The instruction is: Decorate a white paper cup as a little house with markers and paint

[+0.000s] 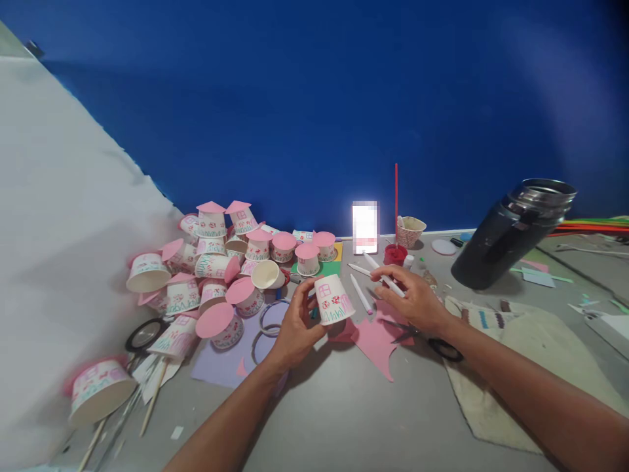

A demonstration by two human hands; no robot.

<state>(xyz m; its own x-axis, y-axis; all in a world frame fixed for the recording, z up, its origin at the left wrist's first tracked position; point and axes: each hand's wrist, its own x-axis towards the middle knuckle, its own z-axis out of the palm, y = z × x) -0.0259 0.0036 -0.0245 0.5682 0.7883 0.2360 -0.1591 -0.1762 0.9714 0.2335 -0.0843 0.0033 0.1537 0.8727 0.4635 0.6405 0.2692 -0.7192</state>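
Note:
My left hand [298, 326] is wrapped round a white paper cup [335, 300] held upside down above the table. The cup carries a drawn pink window, red flowers and green grass. In my right hand [410, 298] is a white marker [384, 276], pinched between thumb and fingers, its far end pointing up and left. Another white marker [362, 295] lies on the table between my hands. Below them are pink paper scraps [376, 344] and a pair of scissors [445, 349], partly hidden by my right wrist.
Paper cup houses with pink cone roofs [284, 242] are piled at left. A lit phone [365, 226] leans on the blue wall, near a red pot [396, 254] and a small patterned cup [411, 229]. A dark flask [506, 239] and a stained cloth [531, 380] are at right.

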